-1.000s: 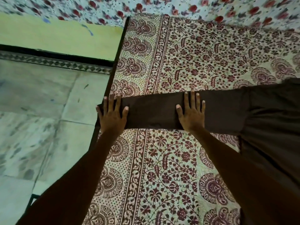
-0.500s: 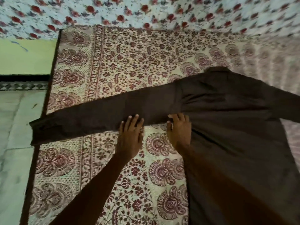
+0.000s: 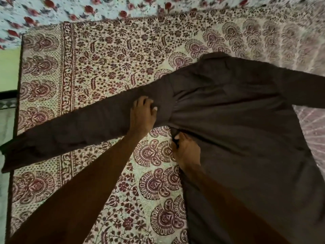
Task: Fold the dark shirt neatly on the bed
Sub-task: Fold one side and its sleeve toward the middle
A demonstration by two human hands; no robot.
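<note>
The dark brown long-sleeved shirt point(image 3: 237, 120) lies spread flat on the bed, collar at the far side. Its left sleeve point(image 3: 79, 127) stretches out to the bed's left edge, the cuff hanging just past it. My left hand point(image 3: 143, 114) rests on the upper part of that sleeve near the shoulder seam, fingers curled into the cloth. My right hand point(image 3: 185, 151) pinches the shirt's side seam just below the armpit. The other sleeve point(image 3: 306, 90) runs off the right side of the view.
A cream bedcover with a maroon floral print point(image 3: 105, 64) covers the bed. Beyond it lies a light sheet with red flowers point(image 3: 88, 9). Along the left are the bed's dark edge point(image 3: 17, 110), a green wall and a tiled floor point(image 3: 7, 120).
Both hands slid right along the sleeve from the cuff end to the shoulder and armpit. They went from lying flat to gripping the cloth. The view swung right over the shirt's body.
</note>
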